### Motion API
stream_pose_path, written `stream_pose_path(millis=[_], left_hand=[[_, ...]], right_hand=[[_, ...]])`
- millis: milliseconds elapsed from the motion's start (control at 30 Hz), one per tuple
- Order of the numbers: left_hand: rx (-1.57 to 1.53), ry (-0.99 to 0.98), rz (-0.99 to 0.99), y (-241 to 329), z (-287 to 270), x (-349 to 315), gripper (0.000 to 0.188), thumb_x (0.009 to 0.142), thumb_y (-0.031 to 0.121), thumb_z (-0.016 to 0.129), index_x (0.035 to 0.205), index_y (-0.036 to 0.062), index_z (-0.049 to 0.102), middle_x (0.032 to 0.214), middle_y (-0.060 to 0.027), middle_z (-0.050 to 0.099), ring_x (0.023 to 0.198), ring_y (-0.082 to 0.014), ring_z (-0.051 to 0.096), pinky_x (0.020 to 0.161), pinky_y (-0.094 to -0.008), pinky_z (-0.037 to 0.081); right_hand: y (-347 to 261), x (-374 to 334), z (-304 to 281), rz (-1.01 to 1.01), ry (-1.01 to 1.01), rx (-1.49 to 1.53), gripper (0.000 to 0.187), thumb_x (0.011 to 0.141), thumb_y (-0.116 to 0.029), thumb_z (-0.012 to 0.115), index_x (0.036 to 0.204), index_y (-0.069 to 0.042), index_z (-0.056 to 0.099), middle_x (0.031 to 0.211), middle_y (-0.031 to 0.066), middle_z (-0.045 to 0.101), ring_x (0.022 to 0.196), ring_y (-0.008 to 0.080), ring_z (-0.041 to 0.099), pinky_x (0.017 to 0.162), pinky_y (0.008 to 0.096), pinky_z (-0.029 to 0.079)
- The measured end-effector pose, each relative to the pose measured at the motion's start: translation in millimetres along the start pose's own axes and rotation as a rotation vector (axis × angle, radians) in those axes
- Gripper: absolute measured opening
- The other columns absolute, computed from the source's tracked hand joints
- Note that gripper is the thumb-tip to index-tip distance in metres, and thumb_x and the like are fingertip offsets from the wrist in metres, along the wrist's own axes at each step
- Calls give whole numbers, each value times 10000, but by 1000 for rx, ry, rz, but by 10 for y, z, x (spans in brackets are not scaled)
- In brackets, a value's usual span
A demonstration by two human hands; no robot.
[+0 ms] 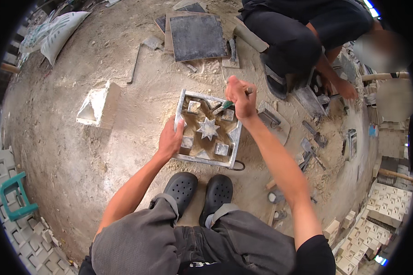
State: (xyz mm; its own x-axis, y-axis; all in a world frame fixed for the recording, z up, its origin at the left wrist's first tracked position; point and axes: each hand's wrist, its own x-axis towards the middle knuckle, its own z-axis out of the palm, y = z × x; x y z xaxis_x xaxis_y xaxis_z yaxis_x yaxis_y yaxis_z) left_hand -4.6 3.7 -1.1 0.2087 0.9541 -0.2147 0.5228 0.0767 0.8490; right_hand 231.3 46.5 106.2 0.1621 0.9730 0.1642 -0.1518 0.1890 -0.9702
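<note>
My right hand (242, 100) is curled round a green-ended tool (227, 105) at the far right corner of the square mould (202, 160). My left hand (170, 138) clasps its left side, so the mould sits between them, beyond my dark clogs (181, 187).

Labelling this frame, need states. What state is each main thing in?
Mold: open side up, dusty inside
Brush: held, tip pointing into mold
Left hand: gripping mold's left side
Right hand: closed around brush
Black board: lying down, dusty
Sack: bulging
White block: apart from mold, hollow showing
Green stool: unoccupied
Cream blocks: stacked
</note>
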Motion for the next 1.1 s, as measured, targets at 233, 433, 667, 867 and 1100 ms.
stream_pose_path(millis=[233, 433, 667, 867, 1100], left_hand=[[2, -23, 5, 37, -53, -19, 440, 992, 361, 452, 1237, 1, 511, 1101, -259, 600, 1040, -407, 580, 914, -448, 436], [-5, -15, -15, -23, -56, -33, 456, 986, 360, 469, 1269, 3, 500, 1154, -261, 588, 1074, -404, 574, 931, -443, 434], [-2, -27, -28, -12, -36, -52, 480, 986, 384, 461, 1270, -1, 500, 1170, -256, 584, 1091, -403, 566, 939, -442, 431], [-4, -12, -19, 27, -67, -45, 473, 985, 383, 465, 1259, 0, 509, 1179, -249, 579, 1107, -395, 557, 940, -442, 429], [9, 29, 32, -57, -39, -15, 460, 987, 371, 460, 1241, -8, 515, 1139, -254, 592, 1071, -400, 569, 923, -438, 435]], right_hand=[[-211, 3, 122, 5, 148, 95, 552, 994, -249, 505, 506, -105, 290, 448, 0, 310, 416, 104, 278, 433, 297, 256], [-615, -19, 298, -76, 267, 132, 557, 1001, -233, 482, 477, -101, 345, 450, -12, 361, 413, 88, 314, 407, 289, 251], [-54, -187, 385, -27, 283, -60, 555, 1016, -297, 477, 508, -116, 345, 480, -24, 409, 448, 63, 350, 428, 264, 260], [-350, -163, 412, -95, 378, 54, 578, 1022, -329, 482, 503, -116, 340, 464, -28, 383, 419, 67, 307, 419, 261, 257], [-99, -8, 300, -51, 283, -112, 580, 1000, -322, 523, 477, -115, 385, 452, -36, 397, 402, 70, 338, 407, 277, 239]])
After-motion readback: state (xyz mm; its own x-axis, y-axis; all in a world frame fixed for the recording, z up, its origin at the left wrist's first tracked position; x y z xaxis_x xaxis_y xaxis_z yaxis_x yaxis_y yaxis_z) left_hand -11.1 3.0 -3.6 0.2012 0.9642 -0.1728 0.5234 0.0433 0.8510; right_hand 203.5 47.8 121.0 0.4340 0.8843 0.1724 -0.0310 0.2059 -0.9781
